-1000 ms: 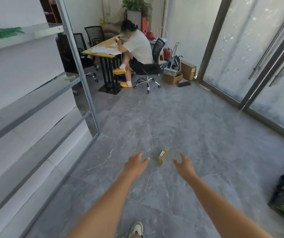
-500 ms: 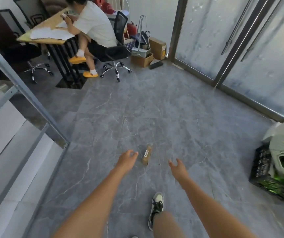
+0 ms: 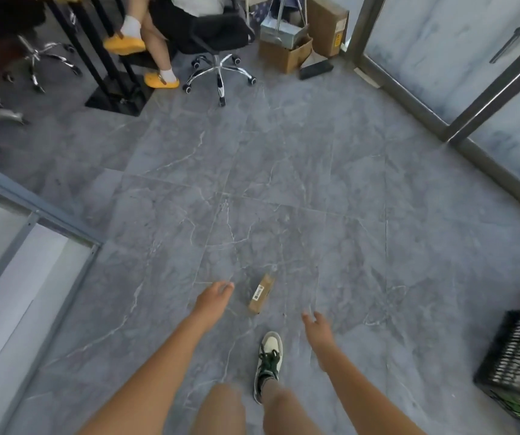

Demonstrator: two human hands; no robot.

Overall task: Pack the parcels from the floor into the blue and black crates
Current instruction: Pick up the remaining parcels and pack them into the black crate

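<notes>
A small brown cardboard parcel point(image 3: 261, 293) with a white barcode label lay on the grey marble-patterned floor point(image 3: 330, 183), its long axis running away from the camera and leaning slightly to the right. The left hand point(image 3: 213, 298) reached out just to the left of it, palm down, fingers loosely extended toward the parcel but not touching it, and held nothing. The right hand point(image 3: 318, 329) hung lower and to the right of the parcel, also apart from it, fingers spread and relaxed, and held nothing. Below the parcel, between the two forearms, a white and dark green sneaker point(image 3: 269, 356) stood on the floor, toe pointing toward the parcel. At the right edge, well apart from the parcel, a black crate point(image 3: 513, 350) with slotted walls sat on the floor with something green inside it at the lower corner. Farther off, at the top of the view, a seated person's legs in white socks and yellow slippers point(image 3: 161, 80) showed beside a black office chair point(image 3: 219, 42) on a chrome star base, with an open cardboard box point(image 3: 283, 54) next to it. Glass doors point(image 3: 459, 58) in dark frames ran along the right side.
</notes>
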